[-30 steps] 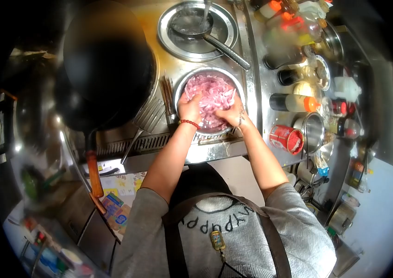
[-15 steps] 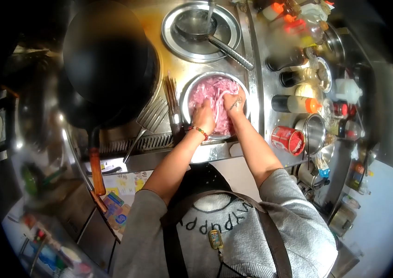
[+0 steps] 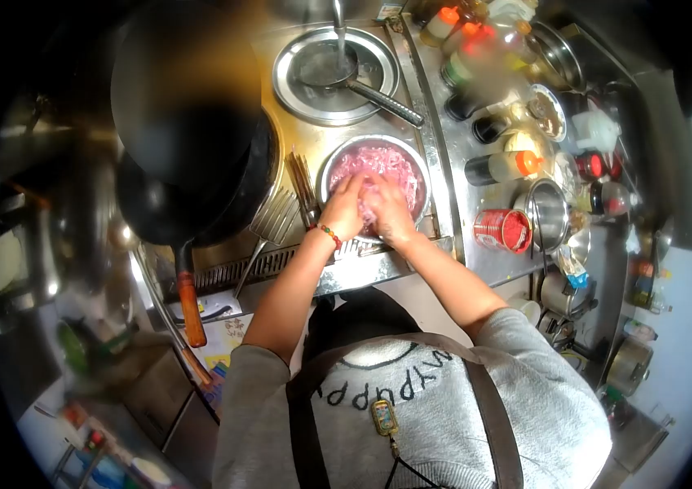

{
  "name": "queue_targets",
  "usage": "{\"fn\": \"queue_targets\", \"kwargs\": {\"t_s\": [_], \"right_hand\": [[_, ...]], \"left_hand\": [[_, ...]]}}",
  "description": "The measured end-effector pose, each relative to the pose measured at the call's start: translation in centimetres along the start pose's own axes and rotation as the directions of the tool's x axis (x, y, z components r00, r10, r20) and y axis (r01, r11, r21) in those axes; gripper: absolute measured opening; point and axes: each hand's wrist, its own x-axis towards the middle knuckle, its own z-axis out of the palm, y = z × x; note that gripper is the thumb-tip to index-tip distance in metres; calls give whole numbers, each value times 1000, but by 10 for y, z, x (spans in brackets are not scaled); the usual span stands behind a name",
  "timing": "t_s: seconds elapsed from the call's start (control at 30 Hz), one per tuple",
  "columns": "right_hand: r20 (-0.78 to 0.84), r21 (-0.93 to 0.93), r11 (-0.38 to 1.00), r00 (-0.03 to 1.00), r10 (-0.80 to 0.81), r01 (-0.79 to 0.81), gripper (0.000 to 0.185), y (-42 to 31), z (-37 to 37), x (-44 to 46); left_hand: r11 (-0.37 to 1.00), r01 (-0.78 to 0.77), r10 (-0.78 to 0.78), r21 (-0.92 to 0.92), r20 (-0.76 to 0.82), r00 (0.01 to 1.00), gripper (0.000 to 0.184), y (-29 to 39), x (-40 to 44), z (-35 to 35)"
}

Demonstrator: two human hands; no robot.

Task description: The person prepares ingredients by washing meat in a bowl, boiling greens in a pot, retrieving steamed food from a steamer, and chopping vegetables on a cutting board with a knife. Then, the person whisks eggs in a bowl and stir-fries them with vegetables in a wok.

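Both hands have closed in on each other, folks: the right grip (image 3: 391,216) has come off the bowl's right side and now works right beside the left grip (image 3: 344,213). Two grips, both in the pink meat strips (image 3: 386,163)! Fingers curl inward against the meat, but how tightly they hold, I cannot tell. One red-beaded bracelet (image 3: 330,236) rings the left wrist.

Around them sits one steel bowl (image 3: 425,175), holding the meat, on the bench (image 3: 470,196). Just left, a bundle of thin sticks (image 3: 303,191), too tightly packed to count; then one slotted spatula (image 3: 276,216) and one big wok (image 3: 252,183). Beyond the bowl, one round tray (image 3: 280,73) carries one ladle (image 3: 329,67), water running down onto it, same as before. Over right, one red can (image 3: 486,230), lid off, stands beside a steel pot (image 3: 562,213), with one orange-capped bottle (image 3: 502,167) nearby.

Fingertips? Partly lost in the meat! A dark blur veils much of the wok, another smears the bottles at upper right, so no sure count there.
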Motion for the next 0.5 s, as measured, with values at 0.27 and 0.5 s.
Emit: {"fn": "queue_targets", "kwargs": {"t_s": [0.27, 0.5], "right_hand": [[221, -210, 978, 973, 64, -17, 40, -6, 31, 9], [443, 196, 972, 896, 33, -132, 45, -10, -65, 40]], "left_hand": [[995, 96, -98, 35, 51, 994, 60, 15, -20, 0], [833, 300, -413, -465, -162, 896, 44, -39, -81, -7]]}}
